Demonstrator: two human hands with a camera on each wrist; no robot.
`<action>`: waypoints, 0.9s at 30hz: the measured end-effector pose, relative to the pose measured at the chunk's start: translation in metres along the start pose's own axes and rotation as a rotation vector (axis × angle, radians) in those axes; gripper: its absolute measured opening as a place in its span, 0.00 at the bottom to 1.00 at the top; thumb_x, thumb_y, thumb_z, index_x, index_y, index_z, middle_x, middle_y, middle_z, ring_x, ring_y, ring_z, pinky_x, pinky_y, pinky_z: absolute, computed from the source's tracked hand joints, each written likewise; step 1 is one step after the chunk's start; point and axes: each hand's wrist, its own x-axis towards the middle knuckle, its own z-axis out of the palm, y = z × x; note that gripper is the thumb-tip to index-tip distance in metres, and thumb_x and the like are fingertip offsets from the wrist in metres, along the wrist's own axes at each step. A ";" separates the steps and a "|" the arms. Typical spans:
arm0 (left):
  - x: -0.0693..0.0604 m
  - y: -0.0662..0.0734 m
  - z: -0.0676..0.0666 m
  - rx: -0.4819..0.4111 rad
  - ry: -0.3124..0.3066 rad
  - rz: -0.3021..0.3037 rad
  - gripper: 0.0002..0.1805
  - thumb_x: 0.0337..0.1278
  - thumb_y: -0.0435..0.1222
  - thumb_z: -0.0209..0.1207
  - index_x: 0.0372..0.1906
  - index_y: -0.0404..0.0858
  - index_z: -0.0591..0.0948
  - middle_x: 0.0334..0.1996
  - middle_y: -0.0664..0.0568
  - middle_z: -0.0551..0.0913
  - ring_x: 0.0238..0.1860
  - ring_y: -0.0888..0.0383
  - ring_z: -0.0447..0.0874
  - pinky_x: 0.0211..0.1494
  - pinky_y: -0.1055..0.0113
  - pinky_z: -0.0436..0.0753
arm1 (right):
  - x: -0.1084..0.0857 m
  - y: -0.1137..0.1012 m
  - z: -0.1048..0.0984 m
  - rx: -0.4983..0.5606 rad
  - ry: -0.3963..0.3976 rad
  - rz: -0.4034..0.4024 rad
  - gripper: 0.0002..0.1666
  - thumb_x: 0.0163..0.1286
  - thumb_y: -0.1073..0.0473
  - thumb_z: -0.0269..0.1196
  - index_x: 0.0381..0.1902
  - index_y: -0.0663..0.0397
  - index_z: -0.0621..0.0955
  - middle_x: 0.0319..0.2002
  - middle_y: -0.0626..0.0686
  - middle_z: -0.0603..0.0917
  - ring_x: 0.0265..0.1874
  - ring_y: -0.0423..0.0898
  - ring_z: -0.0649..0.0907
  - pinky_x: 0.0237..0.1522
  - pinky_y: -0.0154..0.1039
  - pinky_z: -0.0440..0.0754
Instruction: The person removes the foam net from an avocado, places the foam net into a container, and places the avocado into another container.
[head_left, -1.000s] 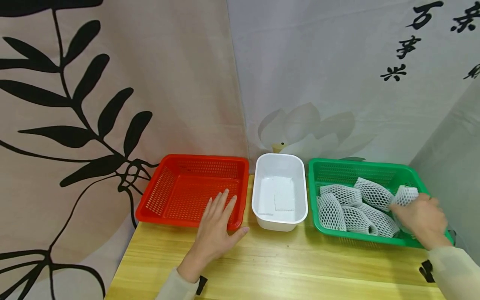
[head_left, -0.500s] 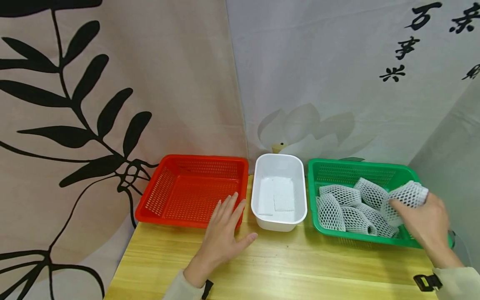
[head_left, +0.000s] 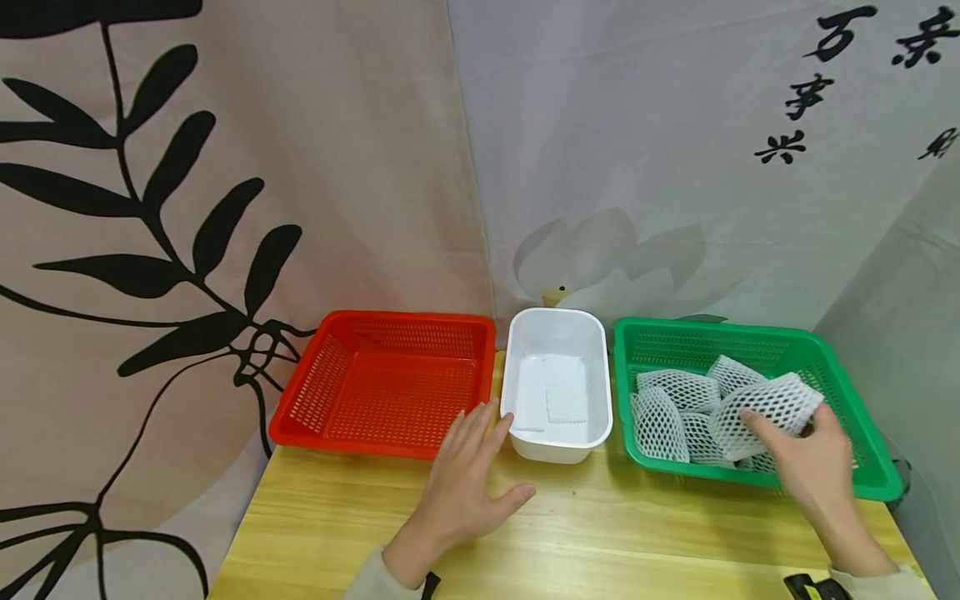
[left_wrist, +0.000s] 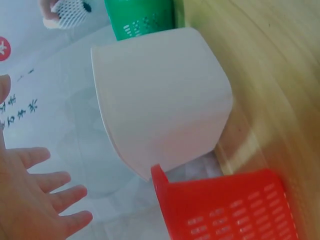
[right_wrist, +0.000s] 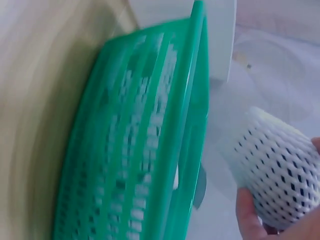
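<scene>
My right hand [head_left: 819, 467] holds a white foam net sleeve [head_left: 776, 407] between thumb and fingers, raised above the green basket [head_left: 873, 467]. In the right wrist view the held sleeve [right_wrist: 280, 165] looks rounded and filled out; its contents are hidden. Several similar foam net sleeves [head_left: 660, 425] lie under it in the basket. My left hand [head_left: 461, 492] has its fingers spread, palm down, between the red basket [head_left: 382, 450] and the white tub [head_left: 558, 452], holding nothing. The left wrist view shows this hand [left_wrist: 35, 200] apart from the tub's outer wall [left_wrist: 160, 100].
The baskets and tub stand in a row along the back of a wooden table [head_left: 600, 533]. Behind them hangs a printed cloth [head_left: 375, 167] with black leaves and characters. A small pale piece with a patterned edge [head_left: 566, 407] shows on the tub's floor.
My right hand has lifted the foam net sleeve from the basket's right end and moved it left over the other sleeves. My left hand has slid right, off the red basket.
</scene>
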 end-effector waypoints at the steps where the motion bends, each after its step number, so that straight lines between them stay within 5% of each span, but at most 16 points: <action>1: -0.001 0.001 0.001 -0.002 -0.001 0.003 0.48 0.61 0.62 0.62 0.79 0.41 0.66 0.81 0.42 0.61 0.79 0.41 0.60 0.80 0.43 0.56 | -0.004 -0.002 0.003 0.032 -0.006 -0.002 0.43 0.72 0.43 0.68 0.70 0.66 0.68 0.55 0.61 0.77 0.35 0.30 0.75 0.26 0.29 0.79; 10: -0.005 0.012 0.011 -0.043 -0.028 0.023 0.46 0.63 0.64 0.61 0.78 0.41 0.68 0.81 0.45 0.60 0.79 0.44 0.60 0.81 0.43 0.56 | -0.035 -0.009 0.027 0.233 -0.084 -0.067 0.35 0.72 0.54 0.71 0.68 0.61 0.70 0.43 0.30 0.79 0.41 0.26 0.81 0.37 0.25 0.83; 13: -0.006 0.015 0.015 -0.037 -0.008 0.057 0.45 0.64 0.64 0.60 0.77 0.41 0.69 0.80 0.45 0.61 0.79 0.45 0.61 0.79 0.42 0.59 | -0.044 -0.011 0.035 0.215 -0.099 -0.100 0.35 0.71 0.55 0.71 0.67 0.62 0.69 0.46 0.34 0.80 0.42 0.26 0.81 0.39 0.24 0.83; 20: -0.011 0.019 0.022 -0.010 0.032 0.119 0.43 0.63 0.63 0.61 0.73 0.39 0.73 0.78 0.44 0.65 0.76 0.44 0.66 0.74 0.39 0.67 | -0.063 -0.014 0.052 0.167 -0.169 -0.179 0.44 0.67 0.61 0.74 0.73 0.67 0.65 0.58 0.65 0.77 0.41 0.26 0.78 0.38 0.26 0.83; 27: -0.014 0.022 0.027 -0.005 0.028 0.136 0.43 0.61 0.64 0.62 0.71 0.38 0.75 0.76 0.45 0.68 0.76 0.45 0.67 0.76 0.41 0.64 | -0.077 -0.018 0.066 0.089 -0.176 -0.275 0.48 0.60 0.61 0.79 0.74 0.59 0.69 0.60 0.59 0.75 0.43 0.30 0.76 0.39 0.30 0.83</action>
